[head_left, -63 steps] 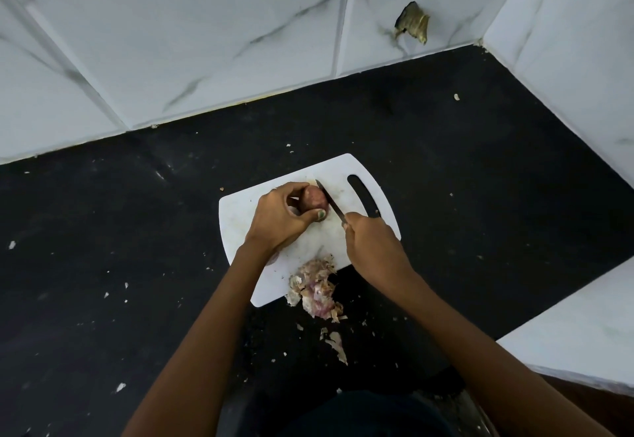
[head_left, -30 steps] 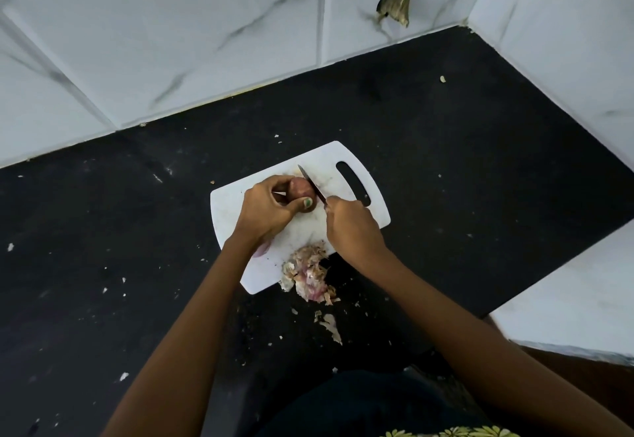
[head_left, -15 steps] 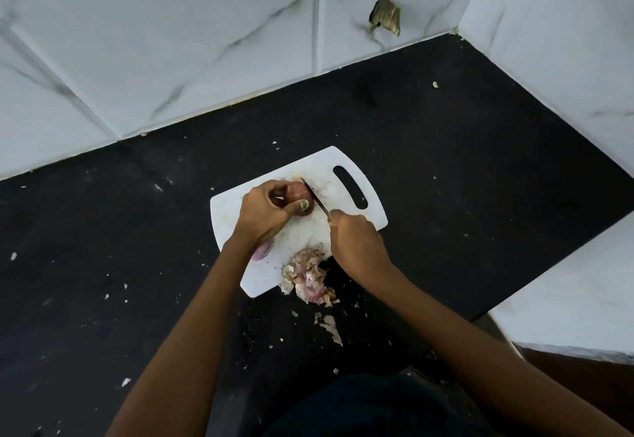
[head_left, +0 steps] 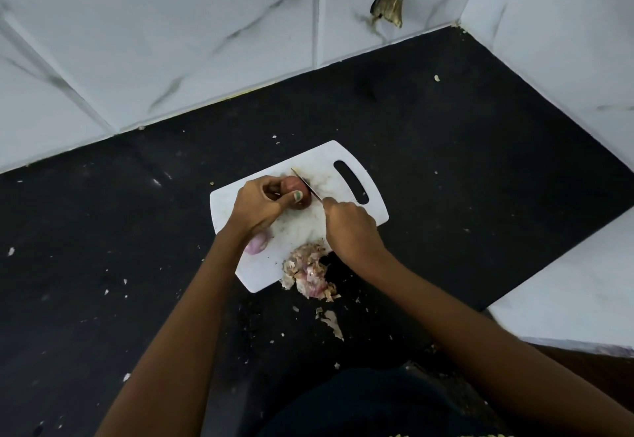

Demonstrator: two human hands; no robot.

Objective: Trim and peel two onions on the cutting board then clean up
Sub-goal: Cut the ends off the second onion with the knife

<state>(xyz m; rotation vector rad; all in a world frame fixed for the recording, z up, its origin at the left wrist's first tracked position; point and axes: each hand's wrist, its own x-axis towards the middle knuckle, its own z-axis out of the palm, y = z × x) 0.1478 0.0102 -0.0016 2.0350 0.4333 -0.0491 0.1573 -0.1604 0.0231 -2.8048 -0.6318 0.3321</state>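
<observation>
- Looking down, you have a black table [head_left: 446, 162] speckled with pale scraps, set in a corner of white marbled wall tiles [head_left: 171, 42]; one tile on the back wall has a ragged broken hole [head_left: 387, 8].
- A white cutting board [head_left: 298, 231] lies slantwise on the table, its handle slot [head_left: 350, 181] toward the far right.
- A heap of onion peels [head_left: 307, 270] spills over the board's near edge onto the table, and a loose peel [head_left: 332, 323] lies just beyond it.
- A peeled, pale purple onion [head_left: 256, 243] rests on the board, half hidden under your left wrist.
- Your right hand [head_left: 350, 227] covers the knife's handle completely; only the thin blade [head_left: 306, 185] shows, slanting up and away from your knuckles.
- Whether the edge has entered the onion cannot be made out; the blade touches its right side.
- Your left hand [head_left: 260, 205] curls its fingers [head_left: 297, 195] closely round the reddish, unpeeled onion [head_left: 297, 191], thumb pressed on its near face, pinning it on the board's far half.
- Your right fingers are wrapped tight in a fist on the knife.
- Dark clothing [head_left: 360, 405] fills the bottom edge, cut off by the frame.
</observation>
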